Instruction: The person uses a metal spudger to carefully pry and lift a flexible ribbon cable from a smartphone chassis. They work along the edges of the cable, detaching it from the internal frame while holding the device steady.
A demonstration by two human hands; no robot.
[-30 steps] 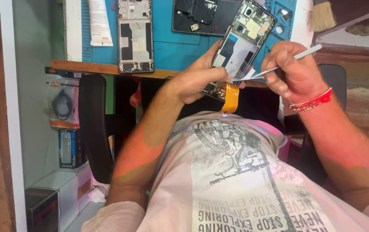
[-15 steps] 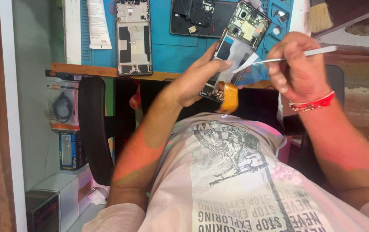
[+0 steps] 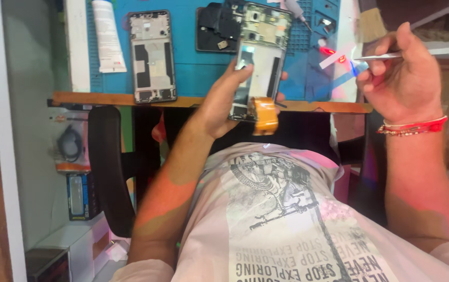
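Opened phone (image 3: 260, 62), its back cover off and circuit boards bared, is held upright above the desk edge by the left hand (image 3: 223, 102), whose fingers are wrapped round its left side; an orange flex strip (image 3: 265, 116) is curled at its lower end. Thin metal tweezers (image 3: 391, 55) are pinched in the closed right hand (image 3: 403, 78), well apart from the phone. A second phone frame (image 3: 151, 56) is laid on the blue mat (image 3: 193, 78).
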